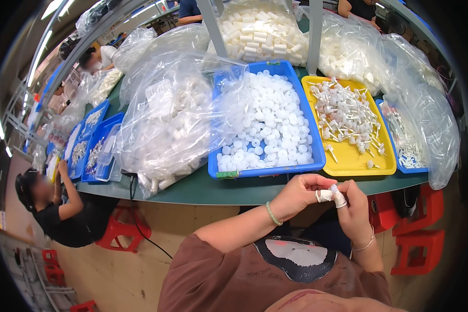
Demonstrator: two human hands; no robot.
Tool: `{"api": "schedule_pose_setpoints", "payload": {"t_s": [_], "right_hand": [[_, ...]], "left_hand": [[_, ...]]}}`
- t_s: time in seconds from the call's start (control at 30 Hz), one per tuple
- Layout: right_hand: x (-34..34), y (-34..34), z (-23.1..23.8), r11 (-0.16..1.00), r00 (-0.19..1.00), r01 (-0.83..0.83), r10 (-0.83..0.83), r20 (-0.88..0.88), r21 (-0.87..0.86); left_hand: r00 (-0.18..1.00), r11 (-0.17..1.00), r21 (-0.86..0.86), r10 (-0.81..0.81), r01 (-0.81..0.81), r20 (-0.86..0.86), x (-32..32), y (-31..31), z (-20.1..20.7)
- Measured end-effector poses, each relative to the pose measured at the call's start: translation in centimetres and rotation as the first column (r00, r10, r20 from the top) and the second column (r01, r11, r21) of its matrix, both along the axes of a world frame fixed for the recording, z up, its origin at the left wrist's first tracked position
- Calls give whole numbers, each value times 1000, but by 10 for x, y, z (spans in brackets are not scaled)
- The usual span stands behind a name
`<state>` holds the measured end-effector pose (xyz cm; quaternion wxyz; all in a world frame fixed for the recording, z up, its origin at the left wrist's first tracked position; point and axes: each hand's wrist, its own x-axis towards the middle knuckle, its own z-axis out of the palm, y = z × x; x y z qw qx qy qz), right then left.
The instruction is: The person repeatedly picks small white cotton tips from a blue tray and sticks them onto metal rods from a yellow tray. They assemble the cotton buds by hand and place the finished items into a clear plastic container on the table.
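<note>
Small whitish plastic piece is right at your fingertips, by the near edge of the green table, just in front of the yellow tray. Your left hand has thumb and fingers pinched in on it, and your right hand is curled nearly closed on the same bit. Can't tell its exact shape, your fingers cover most of it. Blue tray of white discs sits left of the yellow one, fwiw.

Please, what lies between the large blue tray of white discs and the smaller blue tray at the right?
The yellow tray, holding a pile of small white stemmed parts; the head view shows it.
</note>
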<state>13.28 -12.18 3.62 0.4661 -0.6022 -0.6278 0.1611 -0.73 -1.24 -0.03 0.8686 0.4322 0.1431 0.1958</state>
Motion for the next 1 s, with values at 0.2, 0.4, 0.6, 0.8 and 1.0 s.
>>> {"api": "schedule_pose_setpoints", "payload": {"t_s": [0.2, 0.4, 0.6, 0.8, 1.0], "right_hand": [[-6, -5, -7, 994, 980, 59, -75, 185, 93], [91, -16, 21, 939, 914, 331, -343, 214, 91], [230, -40, 16, 819, 748, 568, -471, 468, -83], [260, -13, 9, 884, 777, 425, -245, 579, -196], [263, 2, 2, 809, 661, 545, -253, 706, -220]], "left_hand": [[998, 1000, -25, -16, 17, 53, 7, 0, -5], [1000, 996, -89, 13, -13, -2, 0, -1, 4], [999, 995, -96, -30, 29, -16, 3, 0, -3], [1000, 995, -101, -22, 21, -15, 4, 2, -2], [999, 993, -113, -34, 33, -3, 2, 1, 0]]}}
